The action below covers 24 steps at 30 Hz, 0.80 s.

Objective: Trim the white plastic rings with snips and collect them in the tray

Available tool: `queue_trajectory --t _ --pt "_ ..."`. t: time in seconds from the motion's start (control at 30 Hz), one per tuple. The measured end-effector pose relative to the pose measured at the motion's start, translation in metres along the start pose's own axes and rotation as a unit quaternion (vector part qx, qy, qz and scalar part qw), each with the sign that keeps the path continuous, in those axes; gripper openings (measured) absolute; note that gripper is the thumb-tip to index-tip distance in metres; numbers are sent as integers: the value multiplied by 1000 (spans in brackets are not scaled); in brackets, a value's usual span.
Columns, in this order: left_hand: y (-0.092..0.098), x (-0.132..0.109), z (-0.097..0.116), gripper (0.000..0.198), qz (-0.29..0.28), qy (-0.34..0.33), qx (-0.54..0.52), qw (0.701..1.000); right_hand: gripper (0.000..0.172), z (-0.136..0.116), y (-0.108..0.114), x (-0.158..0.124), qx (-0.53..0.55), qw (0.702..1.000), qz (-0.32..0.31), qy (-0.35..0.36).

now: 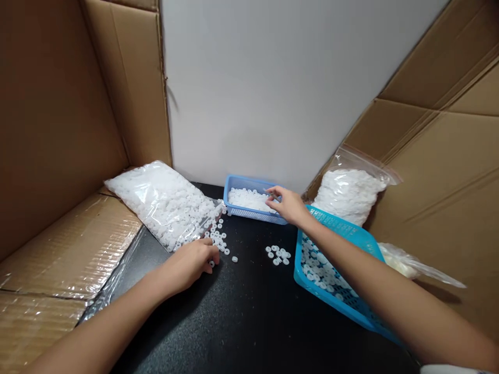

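My left hand (195, 262) is at the near edge of a loose pile of small white plastic rings (217, 239). Its fingers are curled, with one white ring (211, 264) at the fingertips. My right hand (287, 203) reaches over a small blue basket (255, 214) holding small white pieces (247, 198). Thumb and forefinger there are bent toward each other in a pinch; anything between them is too small to make out. The pile spills from the mouth of a large clear bag (163, 200) full of white rings.
A turquoise basket (331, 301) with white rings sits under my right forearm. A small group of rings (278, 254) lies on the black table (234, 322). Behind are a bag of white pieces (346, 192) and another plastic bag (405, 262). Cardboard walls (440, 171) flank both sides.
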<state>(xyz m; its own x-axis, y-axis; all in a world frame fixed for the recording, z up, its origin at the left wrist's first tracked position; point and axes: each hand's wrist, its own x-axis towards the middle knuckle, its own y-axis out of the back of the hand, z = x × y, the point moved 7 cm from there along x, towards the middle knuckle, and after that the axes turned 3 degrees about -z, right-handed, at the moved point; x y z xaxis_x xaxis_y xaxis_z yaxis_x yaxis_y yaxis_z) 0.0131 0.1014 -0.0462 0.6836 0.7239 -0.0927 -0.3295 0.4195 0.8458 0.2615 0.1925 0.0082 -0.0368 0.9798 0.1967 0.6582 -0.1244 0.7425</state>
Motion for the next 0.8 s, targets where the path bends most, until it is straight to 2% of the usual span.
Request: queue_trajectory --t 0.1,0.17,0.2,0.27,0.33,0.43,0.57,0.67,0.8 --pt "-3 1 0 27 6 -4 -3 1000 26 -19 -25 -20 -38 996 -62 43" --pt "-7 2 0 27 12 -7 -12 1000 7 -34 -51 -49 -45 989 -118 73" --pt "-9 3 1 28 14 -10 -20 1000 4 -39 -65 -65 -45 985 -144 82" --pt "-12 5 3 32 19 -15 -40 999 8 -44 -86 -90 -44 981 -167 83" --pt "-15 7 3 37 26 -17 -67 997 12 -44 -97 -104 -32 983 -164 78" --pt "-14 8 0 35 49 -6 -115 992 14 -39 -101 -110 12 987 -136 78" --pt "-7 7 -5 24 79 13 -215 973 10 -31 -92 -111 116 987 -76 80" --pt "-7 5 -1 23 75 30 -337 938 21 -28 -82 -116 196 977 -27 79" --pt "-16 4 15 46 45 46 -489 870 26 -36 -68 -125 278 955 3 100"
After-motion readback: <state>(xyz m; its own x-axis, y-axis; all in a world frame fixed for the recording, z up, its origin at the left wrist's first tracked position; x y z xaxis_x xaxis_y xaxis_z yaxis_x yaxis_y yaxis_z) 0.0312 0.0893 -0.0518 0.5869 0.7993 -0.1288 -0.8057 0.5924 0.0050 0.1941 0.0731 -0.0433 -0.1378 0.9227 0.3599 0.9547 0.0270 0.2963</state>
